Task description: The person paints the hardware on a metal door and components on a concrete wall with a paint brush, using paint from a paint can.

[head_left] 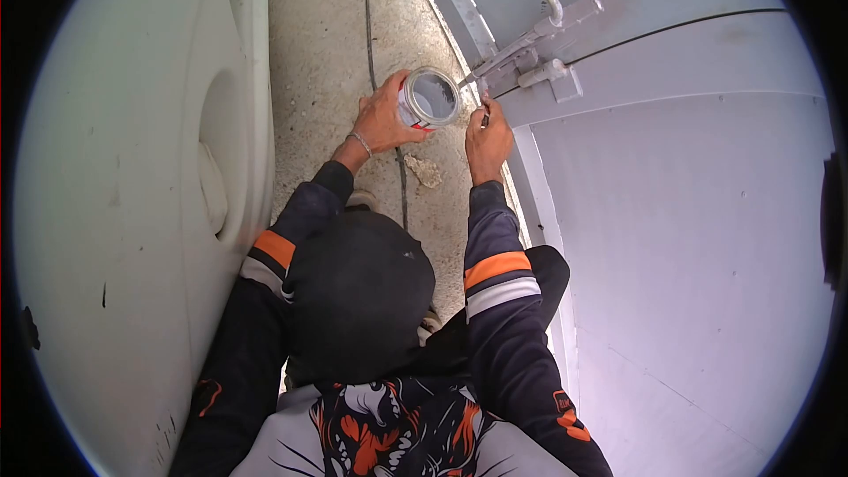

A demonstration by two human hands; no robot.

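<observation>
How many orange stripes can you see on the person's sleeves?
2. One orange stripe runs across the left sleeve, near the white tank. The other orange stripe crosses the right sleeve, just above a pale band. Others may be hidden by folds.

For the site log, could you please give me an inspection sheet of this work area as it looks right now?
Surface: rough concrete floor, dusty.
Job's things: open paint can, pale paint inside; thin brush, mostly hidden; grey door with latch bolt.
Clutter: crumpled scrap on the floor.
Hands: left hand grips the can's side; right hand closed on the brush beside the door frame.
Cables: dark cable running along the floor.
Surroundings: large white tank close on the left.
</observation>
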